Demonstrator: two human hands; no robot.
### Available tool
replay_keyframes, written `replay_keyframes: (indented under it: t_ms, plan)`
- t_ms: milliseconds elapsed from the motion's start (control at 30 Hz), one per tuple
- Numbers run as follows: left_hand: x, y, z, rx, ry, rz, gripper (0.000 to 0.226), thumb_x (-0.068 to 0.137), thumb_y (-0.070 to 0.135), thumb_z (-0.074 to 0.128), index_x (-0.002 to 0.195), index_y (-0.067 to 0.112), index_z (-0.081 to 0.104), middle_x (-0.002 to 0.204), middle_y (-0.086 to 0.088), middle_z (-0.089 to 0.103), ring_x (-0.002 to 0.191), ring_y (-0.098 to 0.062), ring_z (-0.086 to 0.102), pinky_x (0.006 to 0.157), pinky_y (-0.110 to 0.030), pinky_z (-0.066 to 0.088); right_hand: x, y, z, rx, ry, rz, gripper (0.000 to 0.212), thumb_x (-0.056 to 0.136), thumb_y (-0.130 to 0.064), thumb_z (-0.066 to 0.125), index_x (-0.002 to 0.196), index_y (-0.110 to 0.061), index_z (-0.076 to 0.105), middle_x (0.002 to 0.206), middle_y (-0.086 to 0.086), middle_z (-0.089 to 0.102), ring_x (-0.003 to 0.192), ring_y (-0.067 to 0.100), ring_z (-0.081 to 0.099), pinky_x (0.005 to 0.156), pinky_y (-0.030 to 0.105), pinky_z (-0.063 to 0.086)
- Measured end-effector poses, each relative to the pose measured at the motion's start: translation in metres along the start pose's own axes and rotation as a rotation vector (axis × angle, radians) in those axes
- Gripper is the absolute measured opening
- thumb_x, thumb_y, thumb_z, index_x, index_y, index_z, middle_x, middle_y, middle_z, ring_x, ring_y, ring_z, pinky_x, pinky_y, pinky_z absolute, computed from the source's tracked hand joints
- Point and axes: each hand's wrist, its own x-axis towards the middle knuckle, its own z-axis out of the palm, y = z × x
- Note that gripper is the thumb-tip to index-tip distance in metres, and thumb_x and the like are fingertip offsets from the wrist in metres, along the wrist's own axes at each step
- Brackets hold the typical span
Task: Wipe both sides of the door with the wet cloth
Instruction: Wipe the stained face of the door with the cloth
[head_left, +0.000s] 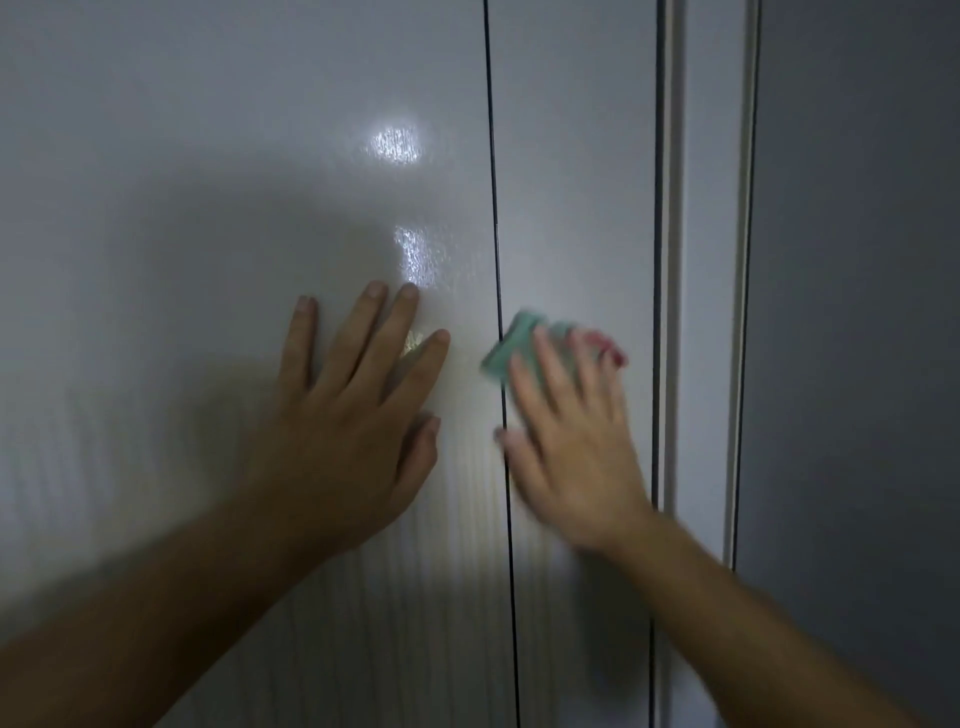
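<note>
Green-and-pink cloth (511, 335) sits under the R hand (566, 431), pressed to the door (208, 182) just right of the thin black seam (493, 208). Fingers look straight over it, not curled round, tho blur hides detail. L hand (353, 415) is beside it, left of the seam: palm flat, fingers spread, holding nothing, bracing the panel. To do this pass well, imo: even palm pressure so the whole cloth meets the surface, overlapping strokes w/ the faint vertical grain, one run along the seam itself, then shift the bracing hand so its patch gets wiped too. Further up, two shiny patches (397, 143), poss. wet film; work toward them. Beyond, at right, pale trim (670, 208). Other side isn't in view.
</note>
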Motion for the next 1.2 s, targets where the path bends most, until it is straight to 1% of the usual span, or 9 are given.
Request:
replay_keyframes:
  t_ms: [133, 300, 500, 667, 733, 800, 867, 1067, 1200]
  plan:
    - [0.002, 0.005, 0.001, 0.006, 0.0, -0.006, 0.062, 0.096, 0.039, 0.045, 0.151, 0.01, 0.048, 0.167, -0.021, 0.023, 0.155, -0.04, 0.02, 0.119, -0.069, 0.016, 0.029, 0.012, -0.014, 0.125, 0.08, 0.277, 0.068, 0.106, -0.049, 0.022, 0.163, -0.019, 0.001, 0.17, 0.005, -0.011, 0.155, 0.028, -0.018, 0.125, 0.05, -0.011]
    - [-0.004, 0.008, 0.003, -0.017, 0.001, 0.004, 0.061, 0.097, 0.039, 0.045, 0.15, 0.009, 0.049, 0.166, -0.022, 0.025, 0.154, -0.04, 0.022, 0.119, -0.069, 0.017, -0.063, -0.023, 0.016, -0.008, -0.094, -0.009, 0.066, 0.105, -0.055, 0.025, 0.16, -0.027, 0.002, 0.17, -0.002, -0.014, 0.157, 0.029, -0.008, 0.126, 0.05, -0.004]
    - [-0.021, 0.019, 0.005, -0.011, -0.031, 0.001, 0.062, 0.095, 0.039, 0.046, 0.151, 0.011, 0.049, 0.166, -0.022, 0.026, 0.155, -0.04, 0.022, 0.117, -0.073, 0.015, -0.025, 0.012, 0.004, 0.119, 0.046, 0.337, 0.07, 0.105, -0.049, 0.024, 0.163, -0.018, 0.0, 0.17, 0.005, -0.014, 0.156, 0.029, -0.016, 0.125, 0.047, -0.011]
    - [-0.02, 0.018, 0.005, 0.001, -0.05, 0.022, 0.064, 0.094, 0.039, 0.048, 0.152, 0.012, 0.046, 0.166, -0.021, 0.025, 0.155, -0.04, 0.022, 0.116, -0.073, 0.015, -0.106, -0.025, 0.032, 0.052, -0.141, 0.132, 0.066, 0.106, -0.057, 0.016, 0.16, -0.029, -0.008, 0.169, -0.002, -0.019, 0.157, 0.03, -0.01, 0.125, 0.056, -0.002]
    - [-0.02, 0.017, 0.004, 0.0, -0.053, 0.025, 0.064, 0.093, 0.039, 0.048, 0.152, 0.012, 0.046, 0.166, -0.02, 0.025, 0.155, -0.04, 0.022, 0.116, -0.073, 0.016, -0.083, -0.006, 0.025, 0.056, -0.105, 0.15, 0.064, 0.106, -0.054, 0.018, 0.16, -0.03, -0.007, 0.169, -0.002, -0.019, 0.157, 0.027, -0.014, 0.126, 0.05, -0.007]
    - [-0.02, 0.017, 0.002, -0.011, -0.052, 0.026, 0.063, 0.093, 0.038, 0.047, 0.151, 0.013, 0.048, 0.166, -0.02, 0.026, 0.155, -0.039, 0.023, 0.116, -0.072, 0.017, -0.043, 0.007, 0.012, 0.12, 0.006, 0.299, 0.066, 0.106, -0.049, 0.021, 0.163, -0.023, -0.002, 0.17, 0.002, -0.015, 0.156, 0.026, -0.017, 0.125, 0.045, -0.013]
    - [-0.019, 0.016, -0.001, -0.037, -0.048, 0.029, 0.063, 0.093, 0.037, 0.047, 0.151, 0.012, 0.048, 0.166, -0.02, 0.027, 0.154, -0.038, 0.024, 0.116, -0.071, 0.018, -0.024, -0.002, 0.007, 0.178, 0.085, 0.413, 0.069, 0.105, -0.048, 0.022, 0.163, -0.017, 0.001, 0.17, 0.006, -0.012, 0.156, 0.028, -0.016, 0.125, 0.049, -0.012]
    - [-0.037, -0.016, -0.018, -0.107, -0.03, 0.01, 0.065, 0.095, 0.034, 0.045, 0.151, 0.001, 0.044, 0.164, -0.024, 0.028, 0.154, -0.039, 0.026, 0.12, -0.062, 0.023, -0.072, -0.057, 0.024, 0.066, -0.09, 0.107, 0.067, 0.105, -0.055, 0.018, 0.161, -0.028, -0.008, 0.169, -0.001, -0.021, 0.156, 0.029, -0.015, 0.125, 0.047, -0.011]
    - [-0.055, -0.039, -0.024, -0.005, -0.02, -0.077, 0.062, 0.096, 0.035, 0.045, 0.147, 0.002, 0.049, 0.163, -0.026, 0.03, 0.152, -0.043, 0.026, 0.118, -0.07, 0.015, 0.024, -0.034, -0.004, 0.143, 0.054, 0.24, 0.068, 0.105, -0.052, 0.018, 0.162, -0.021, -0.003, 0.169, 0.002, -0.017, 0.154, 0.025, -0.022, 0.124, 0.046, -0.016]
